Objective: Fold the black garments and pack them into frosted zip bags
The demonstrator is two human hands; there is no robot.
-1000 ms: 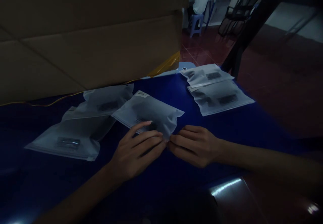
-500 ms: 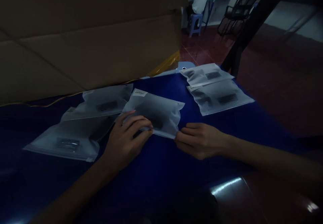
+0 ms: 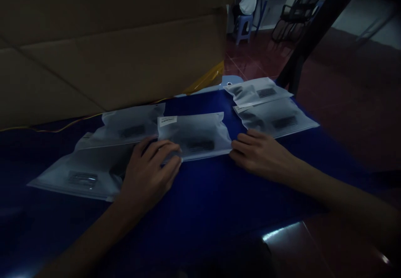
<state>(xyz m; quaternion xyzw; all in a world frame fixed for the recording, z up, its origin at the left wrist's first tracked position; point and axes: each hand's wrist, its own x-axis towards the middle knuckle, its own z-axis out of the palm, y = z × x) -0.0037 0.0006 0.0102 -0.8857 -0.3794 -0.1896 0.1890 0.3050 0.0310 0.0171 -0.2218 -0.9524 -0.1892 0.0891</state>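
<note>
1. While the frosted plastic bag point(image 3: 194, 138) is lying squared, no longer tilted, on the blue desk point(image 3: 200, 198), the left hand point(image 3: 150, 173) is pressing unclenched on its lower-left edge.
2. The right hand point(image 3: 260, 154) is resting open against its right end, not grasping.

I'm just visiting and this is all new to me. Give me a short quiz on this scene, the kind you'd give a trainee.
1. How many frosted plastic bags lie on the blue table?
2. True or false: the white label on the middle bag sits near its top right corner.
3. What lies between the left hand and the right hand?
A) a cardboard box
B) the middle bag
C) a roll of tape

Key:
1. Five
2. False: the label sits near the top left corner.
3. B
</note>
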